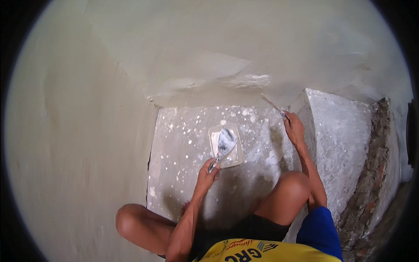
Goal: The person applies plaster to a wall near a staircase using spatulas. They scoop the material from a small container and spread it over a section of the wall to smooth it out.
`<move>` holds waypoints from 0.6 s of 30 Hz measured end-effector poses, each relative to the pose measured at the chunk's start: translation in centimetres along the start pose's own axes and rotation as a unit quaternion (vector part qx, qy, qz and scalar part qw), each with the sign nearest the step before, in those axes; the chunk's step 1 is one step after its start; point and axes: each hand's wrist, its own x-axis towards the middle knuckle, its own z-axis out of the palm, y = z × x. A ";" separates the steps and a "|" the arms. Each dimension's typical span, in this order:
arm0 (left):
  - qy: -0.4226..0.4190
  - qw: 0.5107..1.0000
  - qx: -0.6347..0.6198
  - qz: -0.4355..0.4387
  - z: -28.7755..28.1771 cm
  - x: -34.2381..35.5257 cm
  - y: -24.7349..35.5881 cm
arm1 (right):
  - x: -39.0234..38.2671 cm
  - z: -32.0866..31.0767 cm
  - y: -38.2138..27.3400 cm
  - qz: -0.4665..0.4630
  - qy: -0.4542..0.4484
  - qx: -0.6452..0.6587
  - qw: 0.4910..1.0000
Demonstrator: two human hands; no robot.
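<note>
My left hand (205, 178) is closed round the handle of a wide putty knife (227, 140), whose blade carries white filler. Its blade hangs over a shallow, pale plastic tray (239, 158) with white material in it, partly hidden by the knife. Farther right, my right hand (295, 128) grips the handle of a second, narrower-looking putty knife (273, 103). That blade points up and left, close to the foot of the wall (227, 89); whether it touches cannot be told. White patches show on the wall just beyond its tip.
The tray rests on a grey concrete floor (179, 148) spattered with white drops. A plastered wall (78, 144) rises along the left. On the right stands a raised concrete step (338, 131) with a rough, broken edge (371, 161). My bent knees flank the floor area.
</note>
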 end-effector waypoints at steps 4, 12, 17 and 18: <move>-0.051 0.984 -0.173 -0.010 -0.2 -0.8 1.2 | -3.6 1.0 -0.8 -0.101 -0.130 0.158 0.974; -0.078 0.982 -0.170 -0.019 -1.9 -2.4 2.2 | -3.9 3.3 -4.1 -0.088 -0.127 0.246 0.957; -0.098 0.974 -0.205 -0.018 -2.3 -2.9 3.7 | -3.5 5.3 -4.7 -0.319 -0.033 0.077 0.944; -0.095 0.972 -0.216 -0.014 -2.3 -3.1 4.1 | -3.8 5.7 -4.9 -0.333 -0.007 0.084 0.939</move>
